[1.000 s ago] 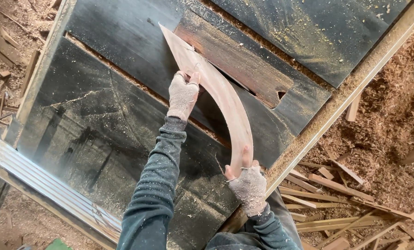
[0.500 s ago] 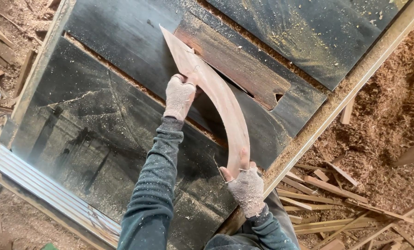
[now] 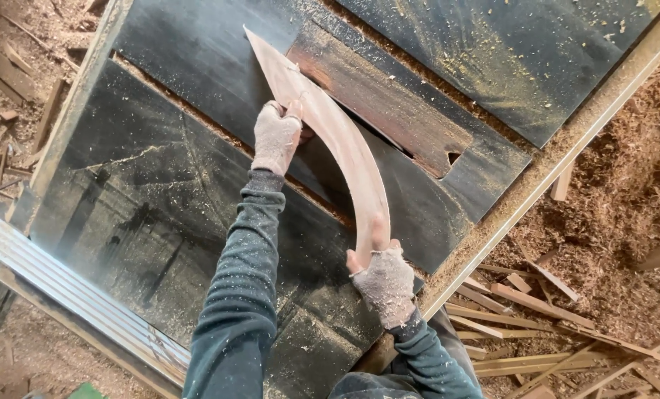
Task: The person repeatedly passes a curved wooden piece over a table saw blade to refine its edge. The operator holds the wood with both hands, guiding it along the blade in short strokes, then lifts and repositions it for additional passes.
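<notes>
Gloved fingers of the left hand [image 3: 276, 137] curl over the inner edge of a curved wooden piece [image 3: 337, 140] near its pointed upper end, just above centre frame, pressing it flat. The right hand [image 3: 385, 281], lower centre, closes on the blunt near end, thumb bare on the wood's left side, a hold that seems to steady the tail. The piece arcs across the dark saw table [image 3: 160, 192], lying over a rust-brown insert plate [image 3: 389, 111]. Offcut strips [image 3: 522, 295] and sawdust [image 3: 625, 185] fill the lower right; a ribbed metal rail [image 3: 56, 281] crosses the lower left.
</notes>
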